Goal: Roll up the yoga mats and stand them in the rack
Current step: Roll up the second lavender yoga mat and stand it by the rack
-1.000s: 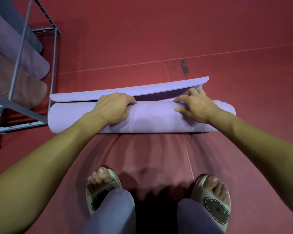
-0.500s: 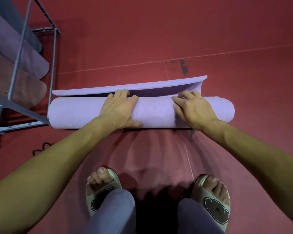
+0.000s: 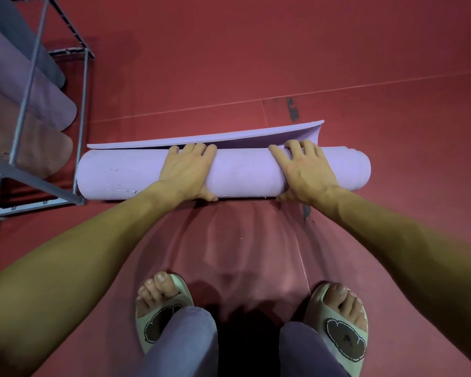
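A lilac yoga mat [image 3: 242,174] lies almost fully rolled across the red floor in front of me. Its last loose flap [image 3: 229,136] curls up behind the roll. My left hand [image 3: 188,170] grips the roll left of its middle, fingers over the top and thumb at the near underside. In the same way my right hand [image 3: 305,170] grips it right of the middle. The grey metal rack [image 3: 25,175] stands at the left, its corner post next to the roll's left end. Rolled mats [image 3: 38,148] in brown, purple and grey lean inside it.
Red floor [image 3: 256,63] stretches beyond the mat and to the right, with a dark scuff mark [image 3: 292,110] just behind the flap. My two feet in pale slippers [image 3: 161,314] stand close behind the roll.
Both hands have pushed the roll away from me, and it has taken in more of the flap. My fingers have shifted from the flap's edge to the top of the roll.
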Tool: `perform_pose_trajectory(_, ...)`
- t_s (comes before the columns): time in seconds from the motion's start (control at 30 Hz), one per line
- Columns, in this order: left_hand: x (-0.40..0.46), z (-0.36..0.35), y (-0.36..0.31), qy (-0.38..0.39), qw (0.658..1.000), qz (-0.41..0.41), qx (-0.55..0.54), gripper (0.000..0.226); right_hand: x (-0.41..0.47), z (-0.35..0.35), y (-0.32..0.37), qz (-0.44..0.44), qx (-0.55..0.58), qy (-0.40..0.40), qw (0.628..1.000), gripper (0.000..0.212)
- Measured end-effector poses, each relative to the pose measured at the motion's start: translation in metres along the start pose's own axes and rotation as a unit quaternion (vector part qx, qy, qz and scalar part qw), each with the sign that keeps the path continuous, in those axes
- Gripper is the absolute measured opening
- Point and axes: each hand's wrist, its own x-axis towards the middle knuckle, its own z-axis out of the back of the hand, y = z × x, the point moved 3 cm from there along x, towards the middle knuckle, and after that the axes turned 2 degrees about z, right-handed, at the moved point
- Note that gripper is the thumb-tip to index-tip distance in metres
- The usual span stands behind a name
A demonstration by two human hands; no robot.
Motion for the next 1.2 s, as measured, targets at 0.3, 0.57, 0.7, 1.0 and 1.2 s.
perform_pose_trajectory(0.3, 0.002, 0.020, 0.013, 0.166, 0.983, -0.037, -0.074, 0.108, 0.011, 0.021, -0.002, 0.060, 0.040, 0.199, 0.977, 0.120)
perform_pose_trajectory(0.57, -0.022, 0.004, 0.015, 0.330, 0.926, -0.058, -0.172, 0.093, -0.007, 0.017, 0.011, 0.078, 0.149, 0.320, 0.932, 0.096)
perform_pose_trajectory(0.7, -0.027, 0.016, 0.018, 0.270, 0.952, -0.081, -0.122, 0.100, -0.012, 0.014, 0.000, 0.030, 0.212, 0.292, 0.932, 0.118)
perform_pose_trajectory(1.0, -0.011, 0.032, 0.026, 0.190, 0.969, -0.085, -0.135, 0.079, 0.001, 0.015, -0.021, 0.057, 0.260, 0.227, 0.937, 0.084)
perform_pose_trajectory(1.2, -0.006, 0.023, 0.017, 0.257, 0.942, -0.051, -0.209, 0.064, 0.003, 0.015, -0.026, 0.055, 0.253, 0.227, 0.939, 0.083)
